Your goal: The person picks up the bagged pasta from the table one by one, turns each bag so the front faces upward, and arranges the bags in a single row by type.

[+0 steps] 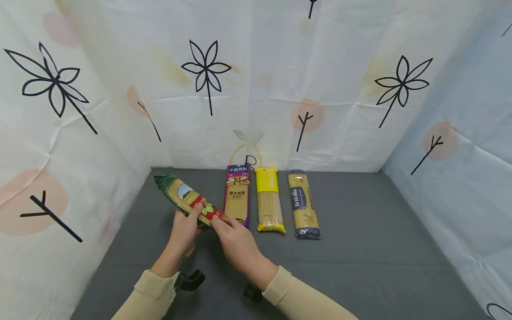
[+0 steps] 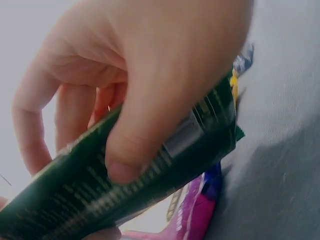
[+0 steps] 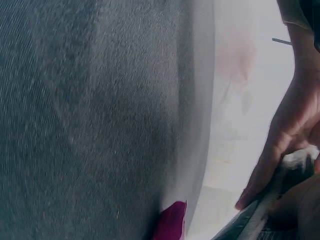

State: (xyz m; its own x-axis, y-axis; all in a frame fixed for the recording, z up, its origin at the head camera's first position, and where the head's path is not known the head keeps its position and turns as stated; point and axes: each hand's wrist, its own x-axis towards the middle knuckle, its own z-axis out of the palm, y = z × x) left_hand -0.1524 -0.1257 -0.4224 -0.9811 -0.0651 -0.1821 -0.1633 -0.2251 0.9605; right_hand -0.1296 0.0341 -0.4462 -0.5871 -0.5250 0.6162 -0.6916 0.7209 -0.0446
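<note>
A green-ended spaghetti packet (image 1: 178,191) with a red label is held tilted above the grey table, its dark green end up and to the left. My left hand (image 1: 184,233) grips it from below at the middle, and the thumb (image 2: 135,145) lies across the green printed side in the left wrist view. At the lower right end, my right hand (image 1: 240,244) holds the packet with its thumb and fingers. Just behind the hands lies a purple-edged spaghetti packet (image 1: 237,200), partly covered by the held one. Only a magenta corner (image 3: 171,222) shows in the right wrist view.
A yellow-topped spaghetti packet (image 1: 269,200) and a blue-labelled one (image 1: 304,204) lie side by side to the right on the grey table (image 1: 372,222). Patterned white cloth (image 1: 256,80) walls in the back and both sides.
</note>
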